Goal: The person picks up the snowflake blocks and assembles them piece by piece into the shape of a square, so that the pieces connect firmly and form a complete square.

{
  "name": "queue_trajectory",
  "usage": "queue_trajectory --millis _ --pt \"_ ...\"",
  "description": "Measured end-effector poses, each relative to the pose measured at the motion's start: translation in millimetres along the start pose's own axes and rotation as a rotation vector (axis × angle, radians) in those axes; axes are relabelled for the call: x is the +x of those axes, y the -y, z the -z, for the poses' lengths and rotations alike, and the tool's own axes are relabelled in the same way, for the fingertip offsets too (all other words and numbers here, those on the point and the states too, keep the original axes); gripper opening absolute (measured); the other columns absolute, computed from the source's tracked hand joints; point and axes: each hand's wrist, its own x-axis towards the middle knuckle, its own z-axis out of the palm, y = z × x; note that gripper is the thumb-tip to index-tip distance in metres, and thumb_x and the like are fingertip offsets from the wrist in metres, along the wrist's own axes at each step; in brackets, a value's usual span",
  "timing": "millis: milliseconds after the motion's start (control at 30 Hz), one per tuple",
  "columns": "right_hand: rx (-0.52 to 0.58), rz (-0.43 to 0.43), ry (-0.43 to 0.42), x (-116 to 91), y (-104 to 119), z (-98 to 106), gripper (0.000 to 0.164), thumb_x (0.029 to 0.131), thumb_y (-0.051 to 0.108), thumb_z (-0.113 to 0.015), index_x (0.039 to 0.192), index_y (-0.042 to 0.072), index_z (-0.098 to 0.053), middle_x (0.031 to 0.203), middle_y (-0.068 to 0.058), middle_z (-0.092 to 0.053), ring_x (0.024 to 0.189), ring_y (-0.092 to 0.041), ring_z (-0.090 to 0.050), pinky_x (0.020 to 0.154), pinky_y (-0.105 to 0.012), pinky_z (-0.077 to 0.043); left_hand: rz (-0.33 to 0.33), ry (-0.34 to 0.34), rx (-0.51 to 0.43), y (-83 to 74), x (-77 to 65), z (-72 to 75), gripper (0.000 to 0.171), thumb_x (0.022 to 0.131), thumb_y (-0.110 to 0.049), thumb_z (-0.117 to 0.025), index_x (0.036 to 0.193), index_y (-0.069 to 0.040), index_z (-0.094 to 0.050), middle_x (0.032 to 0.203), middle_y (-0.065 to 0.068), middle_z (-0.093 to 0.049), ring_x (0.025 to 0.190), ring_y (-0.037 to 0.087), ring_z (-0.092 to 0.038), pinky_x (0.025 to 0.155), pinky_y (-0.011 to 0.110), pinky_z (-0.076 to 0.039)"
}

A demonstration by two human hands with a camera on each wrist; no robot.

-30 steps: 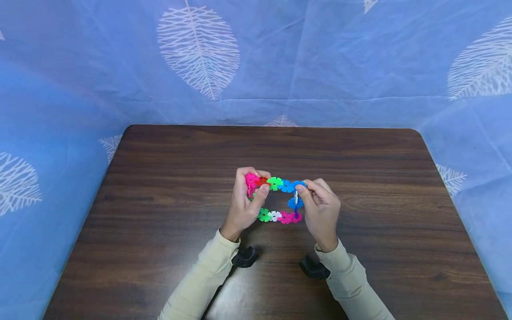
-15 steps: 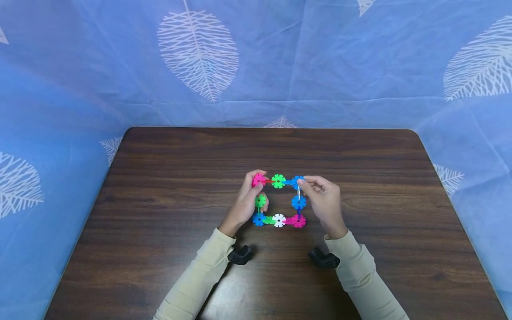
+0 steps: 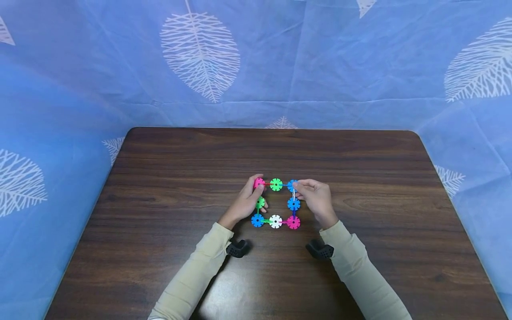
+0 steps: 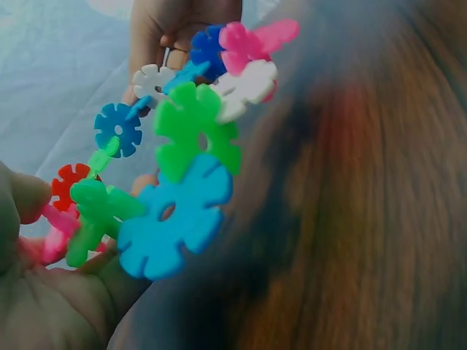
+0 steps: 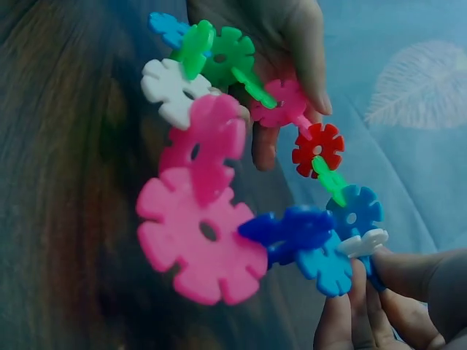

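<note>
A square loop of interlocking snowflake discs hangs between both hands in the head view. My left hand (image 3: 242, 203) holds the pink disc (image 3: 259, 182) at its upper left corner. My right hand (image 3: 317, 200) pinches the blue disc (image 3: 291, 185) at the upper right corner. A green disc (image 3: 276, 181) sits between these corners. Along the near side run a blue disc (image 3: 258, 224), a white disc (image 3: 275, 226) and a magenta disc (image 3: 294, 227). Linking discs stand edge-on, including a red disc (image 5: 330, 148) in the right wrist view.
The loop is above a dark wooden table (image 3: 180, 169). A blue cloth (image 3: 280, 53) with white leaf prints surrounds the table's far side and sides. Black wrist cameras (image 3: 238, 249) sit at both sleeves.
The loop has turned from a slanted pose until its main discs face the head camera. Both hands still hold it; the right hand has lately shifted slightly left.
</note>
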Motion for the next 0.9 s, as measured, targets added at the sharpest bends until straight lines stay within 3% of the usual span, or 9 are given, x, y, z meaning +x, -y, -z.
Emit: queue_trajectory --millis 167,267,400,500,700,800,900 --pt "-0.011 -0.028 0.017 7.0 -6.2 -5.3 0.03 0.09 0.018 -0.065 0.109 -0.006 -0.065 0.097 -0.016 -0.071 0.066 -0.005 -0.064 0.066 -0.019 -0.056 0.041 -0.046 0.155 5.4 1.6 2.6 0.047 0.104 -0.021 -0.035 0.147 -0.005 -0.023 0.115 0.025 -0.052 0.068 0.027 -0.066 0.064 0.033 -0.059" --pt "-0.021 -0.044 0.023 9.8 -8.0 -7.1 0.031 0.09 0.016 -0.064 0.11 -0.007 -0.063 0.092 -0.014 -0.071 0.065 -0.004 -0.063 0.065 -0.019 -0.057 0.011 -0.079 0.334 4.9 2.6 4.4 0.048 0.103 -0.021 -0.037 0.145 -0.001 -0.028 0.127 0.025 -0.052 0.1 0.036 -0.063 0.087 0.043 -0.054" --pt "-0.043 -0.055 0.025 11.4 -8.5 -7.7 0.03 0.09 0.014 -0.064 0.111 -0.007 -0.063 0.096 -0.017 -0.071 0.065 -0.004 -0.063 0.066 -0.02 -0.057 -0.037 -0.122 0.55 2.5 4.0 5.8 0.047 0.102 -0.022 -0.039 0.142 0.003 -0.035 0.141 0.024 -0.044 0.133 0.037 -0.041 0.112 0.047 -0.032" --pt "-0.058 -0.058 0.027 11.7 -8.6 -7.9 0.029 0.09 0.013 -0.064 0.111 -0.006 -0.063 0.099 -0.02 -0.07 0.066 -0.005 -0.064 0.066 -0.02 -0.057 -0.026 -0.127 0.622 3.0 5.1 5.2 0.048 0.102 -0.023 -0.04 0.141 0.004 -0.036 0.142 0.024 -0.044 0.134 0.036 -0.04 0.113 0.046 -0.031" --pt "-0.068 -0.057 0.013 12.4 -11.6 -8.4 0.027 0.089 0.012 -0.064 0.11 -0.006 -0.063 0.099 -0.021 -0.07 0.066 -0.005 -0.065 0.065 -0.02 -0.057 -0.079 -0.143 0.793 6.1 10.0 2.1 0.04 0.101 -0.02 -0.044 0.131 0.006 -0.048 0.112 0.021 -0.052 0.103 0.03 -0.052 0.097 0.041 -0.045" --pt "-0.109 -0.041 -0.001 12.9 -15.0 -7.2 0.029 0.089 0.017 -0.065 0.109 -0.004 -0.064 0.099 -0.02 -0.071 0.067 -0.006 -0.066 0.064 -0.021 -0.057 -0.06 -0.149 0.778 6.7 10.5 3.3 0.043 0.1 -0.024 -0.046 0.133 0.004 -0.047 0.114 0.021 -0.048 0.103 0.03 -0.052 0.096 0.041 -0.045" --pt "-0.255 -0.009 0.003 13.0 -16.8 3.9 0.037 0.092 0.031 -0.062 0.111 0.0 -0.064 0.097 -0.017 -0.072 0.071 -0.012 -0.069 0.066 -0.025 -0.057 0.0 -0.158 0.753 7.0 5.9 13.7 0.053 0.1 -0.034 -0.046 0.139 0.001 -0.041 0.124 0.022 -0.043 0.111 0.034 -0.052 0.1 0.044 -0.043"
